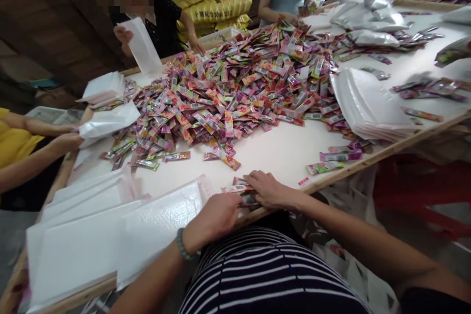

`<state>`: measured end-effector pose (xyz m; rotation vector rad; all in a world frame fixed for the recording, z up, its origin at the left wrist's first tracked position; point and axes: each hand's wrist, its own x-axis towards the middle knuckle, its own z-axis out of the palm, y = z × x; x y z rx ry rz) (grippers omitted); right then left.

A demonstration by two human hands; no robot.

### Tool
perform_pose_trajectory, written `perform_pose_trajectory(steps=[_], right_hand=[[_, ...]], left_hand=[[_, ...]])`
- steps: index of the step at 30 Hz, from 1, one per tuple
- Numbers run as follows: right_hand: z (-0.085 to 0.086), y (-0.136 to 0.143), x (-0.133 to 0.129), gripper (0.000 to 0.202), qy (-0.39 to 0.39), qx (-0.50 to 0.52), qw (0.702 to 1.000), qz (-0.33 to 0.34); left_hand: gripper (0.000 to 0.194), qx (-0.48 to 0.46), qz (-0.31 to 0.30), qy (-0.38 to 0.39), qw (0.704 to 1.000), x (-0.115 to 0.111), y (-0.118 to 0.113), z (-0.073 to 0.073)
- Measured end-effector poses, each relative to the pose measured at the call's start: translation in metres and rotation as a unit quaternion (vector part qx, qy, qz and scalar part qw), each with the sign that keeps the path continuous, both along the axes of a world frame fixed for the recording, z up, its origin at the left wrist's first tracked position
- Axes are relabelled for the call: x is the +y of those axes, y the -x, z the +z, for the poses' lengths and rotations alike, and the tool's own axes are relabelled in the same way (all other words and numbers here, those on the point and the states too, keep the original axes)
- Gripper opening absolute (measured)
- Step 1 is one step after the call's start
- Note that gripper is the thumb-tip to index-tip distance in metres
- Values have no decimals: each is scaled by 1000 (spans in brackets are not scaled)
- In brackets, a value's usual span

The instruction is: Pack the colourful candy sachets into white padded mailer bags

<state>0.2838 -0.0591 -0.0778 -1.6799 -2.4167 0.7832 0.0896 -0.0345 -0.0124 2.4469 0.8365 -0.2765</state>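
At the near table edge, my left hand [218, 214], with a beaded bracelet on the wrist, is closed at the left end of a small bunch of stick sachets [247, 199]. My right hand [270, 190] curls its fingers over the other end of the same bunch. Part of the bunch is hidden by both hands. Just beyond lies a big heap of colourful sachets [235, 88]. White bubble mailers [162, 216] lie overlapped to the left of my left hand, and a few loose sachets [326, 167] rest to the right of my right hand.
More white mailers [368, 103] are stacked at right, with filled silvery packs [373, 19] behind. Co-workers stand along the far and left sides; one holds a white mailer [142, 46], another a mailer [108, 120]. A wooden rim [397, 146] edges the table. Yellow sacks [217, 5] stand behind.
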Motion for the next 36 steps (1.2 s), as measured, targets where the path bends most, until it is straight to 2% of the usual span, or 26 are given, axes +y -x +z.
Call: perform_pose_trajectory(steps=[3,5,7,9,11,14,17,19,23,26,28,32,36], right_hand=[[12,-13,9,57,7,77,991,106],[18,-20,30,52,-40,115,987,106],[20,-17,60,47,-111,105,987,53],[17,-8,93,45,-166,45,985,10],[10,1,122,40,-193,-40,980,2],[-4,0,145,32,-201,-121,972,-4],[-12,-11,145,27,-202,-130,970,-27],[-11,-12,141,25,-202,-116,971,-58],[-1,14,135,32,-143,-96,979,-110],[2,35,136,32,-104,-120,981,-109],[0,38,136,27,-98,-133,981,-104],[-1,20,131,25,-89,-141,983,-73],[3,-9,113,22,-68,-143,987,-9]], left_hand=[[26,26,44,43,998,20,24,25],[28,44,65,-6,997,41,31,27],[40,31,79,-112,990,66,29,17],[54,32,75,-202,976,91,23,-1],[55,69,66,-221,971,112,16,-19],[40,95,64,-207,972,123,13,-37],[26,82,69,-194,975,117,16,-43],[22,71,73,-180,978,112,17,-46],[22,51,84,-165,981,106,12,-50],[23,29,78,-158,984,104,10,-54],[25,9,70,-148,986,102,13,-56],[28,-13,66,-141,988,99,20,-59],[28,-34,60,-134,989,97,20,-61]])
